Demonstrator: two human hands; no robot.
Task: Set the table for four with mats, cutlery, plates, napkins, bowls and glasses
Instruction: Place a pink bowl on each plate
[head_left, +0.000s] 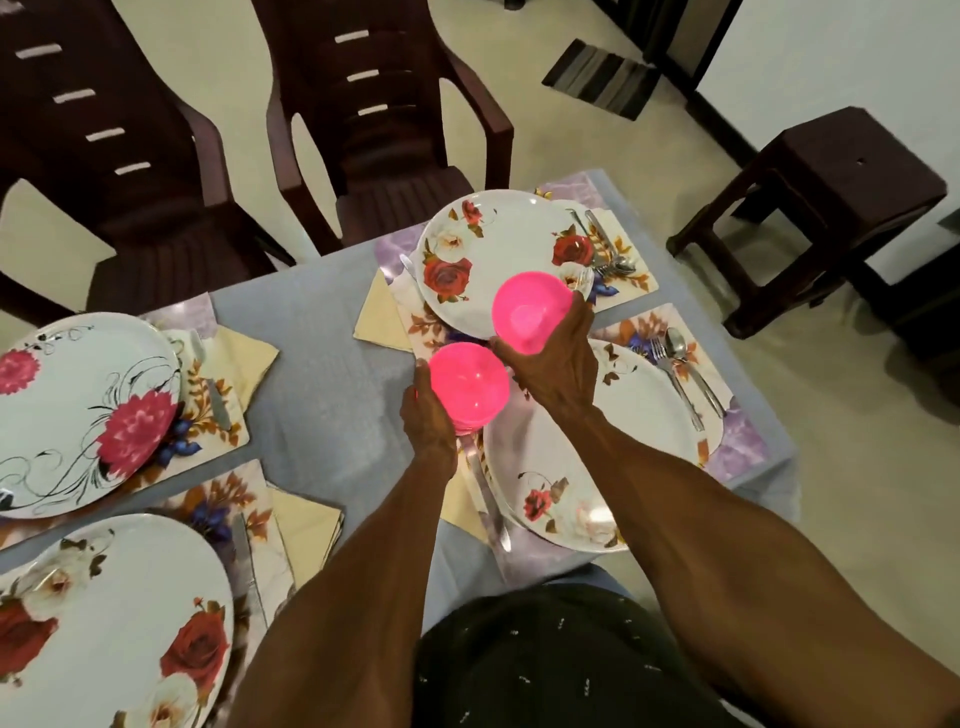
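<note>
**Two pink bowls in hand above the set worktop**

At the centre of the frame the left hand (428, 415) curls its fingers around the side of a pink bowl (470, 382), which appears to top a short stack of the same bowls; the stack sits low, over the bare grey cloth of the worktop (322, 343) between the place settings. Just above and right of it, the right hand (553, 358) grips a second pink bowl (532, 312) from below, fingers wrapped around its base, and holds it tilted with its mouth towards the camera, over the lower edge of the rose plate (488, 249) in the upper middle of the frame.

That plate lies on a floral mat (623, 280) with a spoon and fork (610, 254) at its right and a cream napkin (376, 325) at its left. A second rose plate (639, 415) lies under the right forearm, with a fork and spoon (685, 374) to its right and a knife (488, 499) along its left edge. Two more plates lie at the left: one with pink flowers (78, 410), one with roses at lower left (114, 623), each on a mat with a napkin beside it. Dark chairs (374, 130) stand at the top of the frame, and a stool (831, 197) at upper right.
</note>
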